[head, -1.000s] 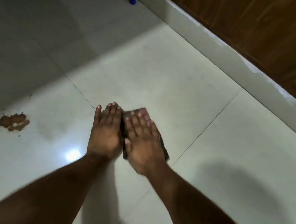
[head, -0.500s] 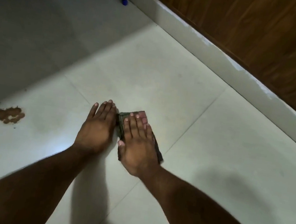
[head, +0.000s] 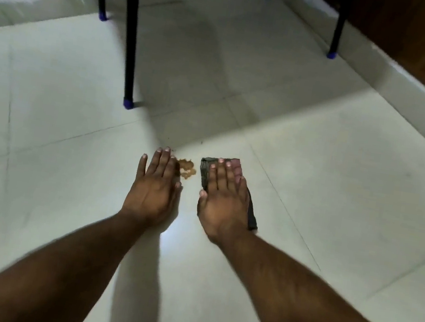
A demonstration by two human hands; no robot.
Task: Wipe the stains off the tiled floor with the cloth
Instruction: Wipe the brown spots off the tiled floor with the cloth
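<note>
I have my right hand (head: 223, 203) flat on the folded dark cloth (head: 205, 172), fingers (head: 218, 172) straight and close together, pressing it onto the pale tiled floor (head: 341, 180). My left hand (head: 155, 188) lies flat on the bare tile to the left, fingers straight and pressed together. Between the two hands, just left of the cloth, sits a brown stain (head: 186, 169), touching the left fingertips. Farther off, black chair legs (head: 131, 38) with blue tips stand near the white skirting (head: 384, 73).
</note>
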